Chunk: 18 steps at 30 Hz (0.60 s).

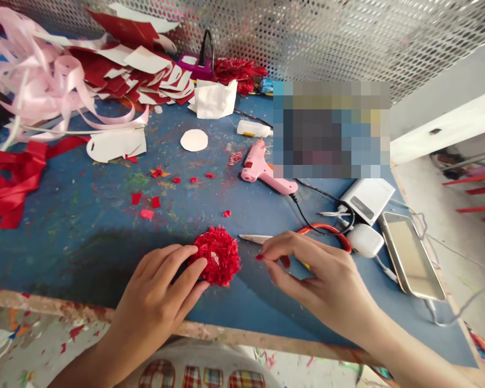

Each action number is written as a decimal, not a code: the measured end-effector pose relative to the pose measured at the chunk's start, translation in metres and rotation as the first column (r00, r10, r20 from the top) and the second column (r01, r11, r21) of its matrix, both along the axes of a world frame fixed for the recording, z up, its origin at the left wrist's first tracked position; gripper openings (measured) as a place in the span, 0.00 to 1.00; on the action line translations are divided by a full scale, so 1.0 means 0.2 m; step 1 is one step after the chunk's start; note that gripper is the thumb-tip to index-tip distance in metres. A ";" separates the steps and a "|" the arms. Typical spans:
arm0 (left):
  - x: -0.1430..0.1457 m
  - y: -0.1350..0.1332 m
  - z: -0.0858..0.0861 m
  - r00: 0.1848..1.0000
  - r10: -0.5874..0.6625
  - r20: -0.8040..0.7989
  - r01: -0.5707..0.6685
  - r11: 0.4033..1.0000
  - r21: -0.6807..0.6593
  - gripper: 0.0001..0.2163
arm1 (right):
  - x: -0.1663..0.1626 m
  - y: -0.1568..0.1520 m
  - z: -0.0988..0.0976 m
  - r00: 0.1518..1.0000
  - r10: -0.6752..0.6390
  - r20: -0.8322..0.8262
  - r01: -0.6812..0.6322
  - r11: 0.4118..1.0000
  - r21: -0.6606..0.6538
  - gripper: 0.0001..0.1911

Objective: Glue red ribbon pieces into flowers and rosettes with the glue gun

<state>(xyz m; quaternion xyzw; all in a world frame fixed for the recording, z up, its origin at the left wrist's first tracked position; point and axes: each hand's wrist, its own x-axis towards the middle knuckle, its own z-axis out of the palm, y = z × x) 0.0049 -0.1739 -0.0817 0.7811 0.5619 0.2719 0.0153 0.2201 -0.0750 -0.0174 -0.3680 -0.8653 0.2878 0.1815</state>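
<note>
A round red ruffled flower (226, 261) lies on the blue tabletop, with a small whitish, shiny patch at its middle. My left hand (157, 285) rests over its left side, fingers spread and touching the petals. To the right of the flower, my right hand (313, 275) pinches a tiny red scrap (259, 257) between thumb and forefinger. Scissors (255, 238) with orange-red handles lie partly hidden behind the right hand, blade tip pointing left towards the flower.
A pink glue gun (267, 171) lies beyond the scissors. Small red scraps (146, 214) dot the table (84, 215). Pink ribbon (70, 81), red ribbon (14, 180) and cut card pieces (133, 70) pile up left. A white box (367, 198) and phone (413, 256) with cables sit right.
</note>
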 end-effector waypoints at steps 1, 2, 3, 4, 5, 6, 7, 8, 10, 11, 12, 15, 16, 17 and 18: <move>0.00 0.00 0.00 1.000 0.003 -0.002 -0.003 1.000 -0.001 0.11 | -0.02 -0.01 0.00 1.000 -0.023 -0.017 0.023 1.000 0.011 0.06; 0.00 0.00 0.00 1.000 0.003 -0.005 -0.003 1.000 -0.004 0.12 | -0.05 -0.01 -0.01 0.999 -0.044 -0.030 0.044 0.999 0.023 0.06; -0.01 -0.01 0.00 1.000 0.004 -0.009 -0.004 1.000 -0.010 0.12 | -0.07 -0.01 -0.01 0.998 -0.056 -0.038 0.057 0.998 0.031 0.07; -0.01 -0.01 0.00 1.000 0.006 -0.013 -0.006 1.000 -0.016 0.12 | -0.09 -0.01 -0.01 0.998 -0.057 -0.036 0.059 0.998 0.034 0.06; -0.01 -0.01 -0.01 1.000 0.006 -0.018 -0.007 1.000 -0.023 0.12 | -0.11 -0.01 -0.02 0.998 -0.049 -0.029 0.050 0.998 0.036 0.06; -0.01 -0.01 -0.01 1.000 0.010 -0.021 -0.010 1.000 -0.027 0.12 | -0.13 -0.01 -0.03 0.999 -0.034 -0.020 0.035 0.999 0.038 0.05; -0.01 -0.01 -0.01 1.000 0.013 -0.024 -0.014 1.000 -0.028 0.12 | -0.15 -0.01 -0.03 1.000 -0.018 -0.009 0.019 0.999 0.040 0.05; -0.01 -0.01 -0.01 1.000 0.014 -0.025 -0.014 1.000 -0.026 0.12 | -0.17 0.00 -0.04 1.000 0.001 0.002 -0.001 0.999 0.040 0.05; -0.01 -0.01 -0.01 1.000 0.015 -0.024 -0.015 1.000 -0.019 0.12 | -0.20 0.00 -0.05 0.999 0.038 0.026 -0.038 0.999 0.031 0.05; -0.01 -0.01 -0.01 1.000 0.015 -0.024 -0.015 1.000 -0.017 0.12 | -0.22 0.01 -0.06 0.998 0.052 0.039 -0.052 0.998 0.019 0.05; -0.01 -0.01 -0.01 1.000 0.013 -0.022 -0.013 1.000 -0.014 0.11 | -0.23 0.01 -0.07 0.997 0.065 0.051 -0.065 0.998 0.005 0.06; -0.01 -0.01 -0.01 1.000 0.013 -0.013 -0.013 1.000 -0.010 0.12 | -0.25 0.01 -0.10 0.993 0.085 0.081 -0.084 0.996 -0.007 0.06; -0.01 -0.01 -0.01 1.000 0.014 -0.010 -0.014 1.000 -0.007 0.12 | -0.26 0.01 -0.11 0.992 0.086 0.093 -0.087 0.996 0.004 0.06; -0.01 -0.01 -0.01 1.000 0.016 -0.007 -0.016 1.000 -0.004 0.12 | -0.26 0.01 -0.11 0.990 0.086 0.107 -0.089 0.996 0.021 0.06; -0.01 -0.01 -0.01 1.000 0.016 -0.005 -0.016 1.000 -0.001 0.12 | -0.27 0.01 -0.11 0.989 0.086 0.124 -0.092 0.995 0.043 0.06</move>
